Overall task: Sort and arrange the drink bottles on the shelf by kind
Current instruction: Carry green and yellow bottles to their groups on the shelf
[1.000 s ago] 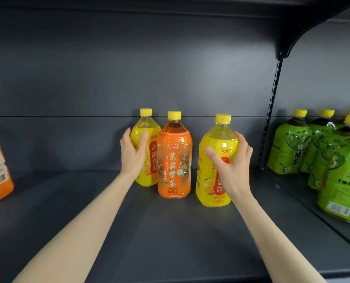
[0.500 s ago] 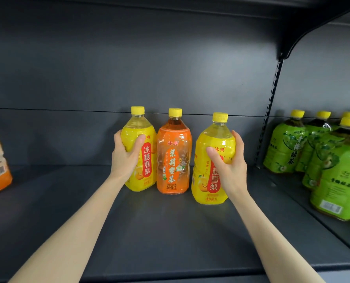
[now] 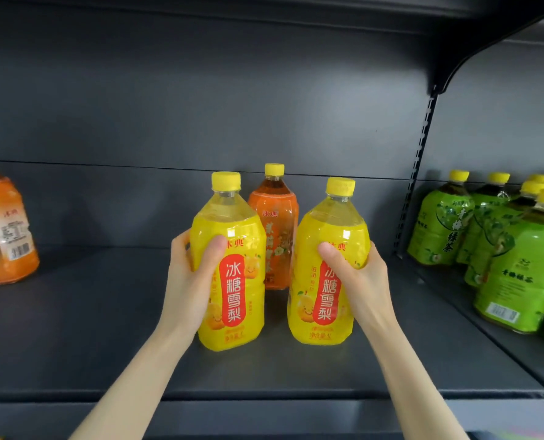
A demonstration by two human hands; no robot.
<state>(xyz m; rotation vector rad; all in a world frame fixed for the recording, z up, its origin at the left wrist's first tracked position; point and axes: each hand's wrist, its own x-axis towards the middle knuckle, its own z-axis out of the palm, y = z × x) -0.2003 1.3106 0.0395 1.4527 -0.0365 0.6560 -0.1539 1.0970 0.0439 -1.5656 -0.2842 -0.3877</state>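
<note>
Two yellow pear-drink bottles with yellow caps stand upright near the front of the dark shelf point(image 3: 74, 328). My left hand point(image 3: 191, 277) grips the left yellow bottle point(image 3: 232, 300) around its waist. My right hand point(image 3: 356, 281) grips the right yellow bottle point(image 3: 324, 312) the same way. Behind the gap between them stands an orange tea bottle point(image 3: 275, 223), untouched, further back on the shelf.
Another orange tea bottle point(image 3: 0, 230) stands at the far left edge of view. Several green tea bottles point(image 3: 505, 246) fill the neighbouring shelf bay on the right, past a slotted upright post point(image 3: 413, 185). The shelf's back panel is close behind.
Both hands have closed round the yellow bottles and pulled them forward toward me, away from the orange bottle, which stayed in place at the back.
</note>
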